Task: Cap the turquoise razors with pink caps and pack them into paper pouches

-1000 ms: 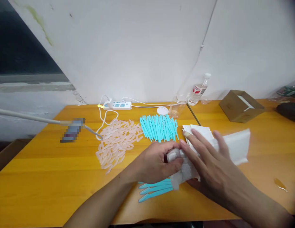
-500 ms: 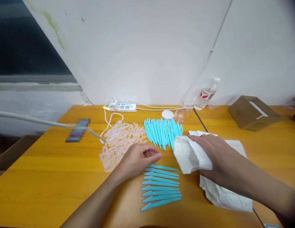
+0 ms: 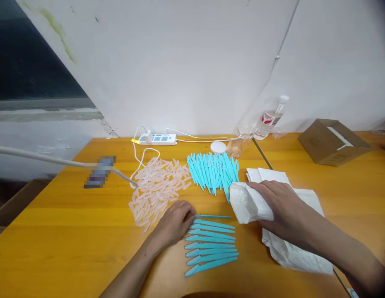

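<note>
Left hand (image 3: 175, 221) rests curled on the table (image 3: 71, 231), fingertips touching the left ends of the top blades in the row (image 3: 211, 242). Seven teal blades lie there, long axes running left-right, stacked front to back, wider ends left. Right hand (image 3: 281, 205) grips a white bag (image 3: 251, 203), its crumpled end pointing left, just right of the row. Behind: a teal pile (image 3: 212, 171), a pink pile (image 3: 157, 190). Bare wood lies left and front.

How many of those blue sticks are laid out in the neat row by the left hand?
7, stacked one below another in the blue row on the table, just right of the left hand. The top one is thin; the hand may hide an end.
</note>
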### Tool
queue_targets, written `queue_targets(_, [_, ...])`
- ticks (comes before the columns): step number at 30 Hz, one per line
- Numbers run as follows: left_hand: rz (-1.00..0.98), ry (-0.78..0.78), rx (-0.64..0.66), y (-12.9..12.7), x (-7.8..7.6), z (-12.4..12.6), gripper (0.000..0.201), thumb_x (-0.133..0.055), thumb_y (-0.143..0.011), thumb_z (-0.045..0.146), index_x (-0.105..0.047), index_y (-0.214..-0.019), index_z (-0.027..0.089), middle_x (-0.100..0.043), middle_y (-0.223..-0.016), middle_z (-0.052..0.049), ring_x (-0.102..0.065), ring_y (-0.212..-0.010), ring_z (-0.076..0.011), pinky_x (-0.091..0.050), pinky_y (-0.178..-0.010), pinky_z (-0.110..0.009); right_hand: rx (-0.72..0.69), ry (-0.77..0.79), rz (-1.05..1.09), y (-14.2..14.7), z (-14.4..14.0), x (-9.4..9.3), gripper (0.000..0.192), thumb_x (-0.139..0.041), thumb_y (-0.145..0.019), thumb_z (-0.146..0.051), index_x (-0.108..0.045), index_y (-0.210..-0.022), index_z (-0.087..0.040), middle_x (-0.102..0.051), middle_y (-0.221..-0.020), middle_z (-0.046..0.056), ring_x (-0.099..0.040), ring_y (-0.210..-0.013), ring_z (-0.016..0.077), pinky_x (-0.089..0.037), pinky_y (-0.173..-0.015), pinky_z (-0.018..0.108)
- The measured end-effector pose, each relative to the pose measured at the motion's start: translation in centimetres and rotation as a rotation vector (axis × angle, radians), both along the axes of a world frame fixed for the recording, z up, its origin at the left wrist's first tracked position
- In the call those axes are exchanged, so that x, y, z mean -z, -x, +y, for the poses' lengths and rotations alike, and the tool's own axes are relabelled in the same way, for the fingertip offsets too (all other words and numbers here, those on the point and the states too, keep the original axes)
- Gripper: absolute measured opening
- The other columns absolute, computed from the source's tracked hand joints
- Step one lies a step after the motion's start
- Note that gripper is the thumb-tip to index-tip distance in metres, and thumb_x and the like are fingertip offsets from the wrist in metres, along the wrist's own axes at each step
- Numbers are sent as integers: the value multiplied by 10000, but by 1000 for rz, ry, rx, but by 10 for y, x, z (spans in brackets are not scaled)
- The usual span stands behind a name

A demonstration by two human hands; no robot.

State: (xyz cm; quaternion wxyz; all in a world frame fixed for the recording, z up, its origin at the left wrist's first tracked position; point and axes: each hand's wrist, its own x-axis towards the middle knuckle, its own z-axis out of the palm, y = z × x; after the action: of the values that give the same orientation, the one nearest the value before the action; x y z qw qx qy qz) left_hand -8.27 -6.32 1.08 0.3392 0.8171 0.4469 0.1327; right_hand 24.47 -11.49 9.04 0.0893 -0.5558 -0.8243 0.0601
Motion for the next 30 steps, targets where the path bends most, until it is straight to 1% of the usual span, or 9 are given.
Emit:
queue_targets(4, [-154, 30, -91, 21, -21, -3, 143, -534, -974, 267, -631, -895, 198, -660, -857, -17, -582, -787, -158, -450, -735, -267, 4, 1, 9, -6, -1, 0, 643, -656, -751, -204, -506, -1373, -268, -666, -1142, 78, -606, -1067, 312, -439, -907, 429])
queue_targets(9, [-334, -86, -204, 54, -83, -4, 96, -584, -971, 284, -634, -962, 203, -661, -889, -20, -592, -798, -144, -473, -733, -247, -16, -5, 41, 1, 2, -3, 646, -657, -749, -183, -496, -1369, -266, -654, -1150, 83, -601, -1060, 314, -449, -896, 450])
queue_targets(12, [-310, -228, -72, 37, -112, -4, 53, -619, -950, 227, -665, -932, 208, -694, -899, -26, -625, -808, -145, -485, -736, -250, -78, -30, 112, 22, 6, -9, 635, -652, -760, -179, -474, -1366, -251, -639, -1178, 98, -589, -1088, 316, -448, -912, 459])
queue_targets(16, [-335, -321, 173, -11, -127, -6, 120, -602, -965, 201, -717, -995, 218, -749, -959, -42, -677, -894, -163, -514, -838, -290, -155, 17, 206, 55, 10, -23, 469, -660, -801, -234, -533, -1253, -232, -647, -1116, 99, -600, -1017, 285, -466, -842, 407])
queue_targets(19, [-519, -297, 195, -22, -119, -5, 133, -662, -934, 221, -730, -1048, 228, -765, -1030, -54, -700, -946, -177, -535, -867, -308, -158, 21, 221, 63, 11, -32, 393, -685, -779, -267, -583, -1157, -231, -663, -1046, 85, -610, -929, 263, -468, -766, 365])
queue_targets(22, [-602, -274, -79, -6, -90, 0, 97, -664, -928, 240, -755, -955, 219, -752, -903, -54, -692, -844, -175, -540, -776, -297, -121, -11, 203, 57, 9, -37, 382, -670, -787, -281, -587, -1159, -241, -669, -1050, 80, -611, -913, 258, -470, -744, 361])
queue_targets(23, [-533, -243, -125, 2, -77, 2, 107, -664, -926, 253, -763, -940, 215, -742, -872, -53, -683, -817, -173, -533, -751, -291, -110, -17, 197, 54, 9, -38, 375, -664, -793, -288, -587, -1157, -245, -669, -1053, 79, -612, -912, 258, -471, -741, 364])
queue_targets(27, [-73, -52, -9, 18, -24, 0, 162, -701, -884, 285, -782, -1020, 249, -732, -986, -49, -677, -913, -202, -507, -811, -302, -96, -74, 182, 47, 8, -33, 423, -672, -791, -331, -578, -1197, -255, -660, -1083, 97, -614, -932, 284, -479, -752, 405])
queue_targets(30, [44, -36, 12, 13, -4, -4, 140, -659, -896, 252, -775, -976, 250, -712, -978, -41, -656, -937, -209, -484, -817, -302, -112, -138, 153, 45, 8, -29, 483, -682, -777, -342, -566, -1239, -261, -655, -1089, 107, -616, -935, 300, -483, -748, 420])
